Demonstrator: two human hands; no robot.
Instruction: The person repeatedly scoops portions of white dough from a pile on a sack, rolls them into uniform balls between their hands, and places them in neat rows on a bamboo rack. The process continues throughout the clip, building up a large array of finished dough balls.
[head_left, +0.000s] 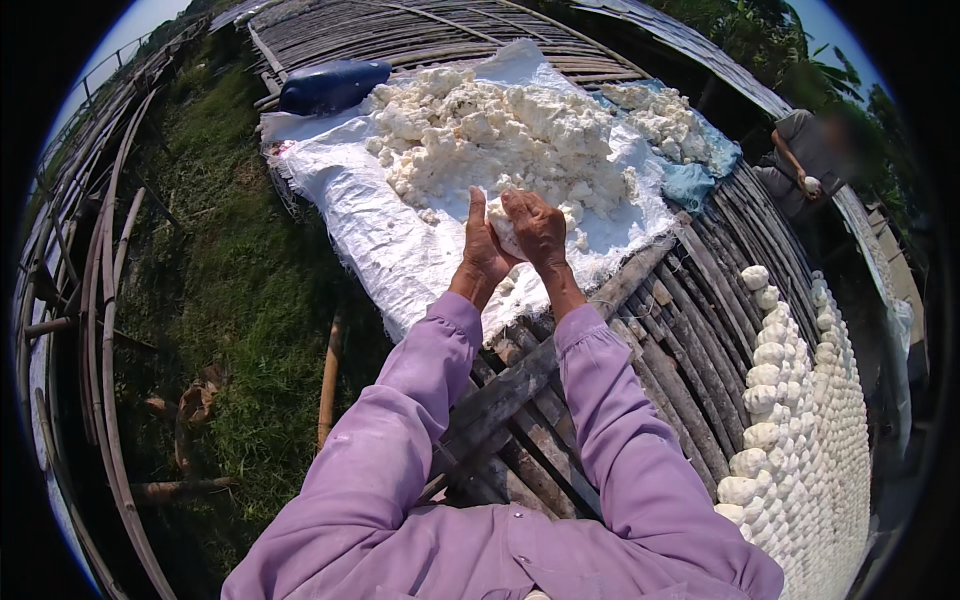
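My hands are cupped together over the near edge of a big crumbly white heap (500, 125), which looks like moist dough or clay. A white lump (506, 238) shows between the palms, mostly hidden by the fingers. My left hand (483, 250) curls around it from the left, thumb pointing up. Pressed against its other side is my right hand (540, 230), with bent fingers. Beneath the heap spreads a white woven plastic sheet (350, 215), dotted with loose crumbs.
A dark blue container (335, 87) lies at the sheet's far left corner. A smaller white pile (665, 120) rests on blue sheeting. Rows of white balls (770, 400) cover the pole rack (690, 330) at right. Another person (805, 160) holds a ball. Grass (240, 330) lies below, left.
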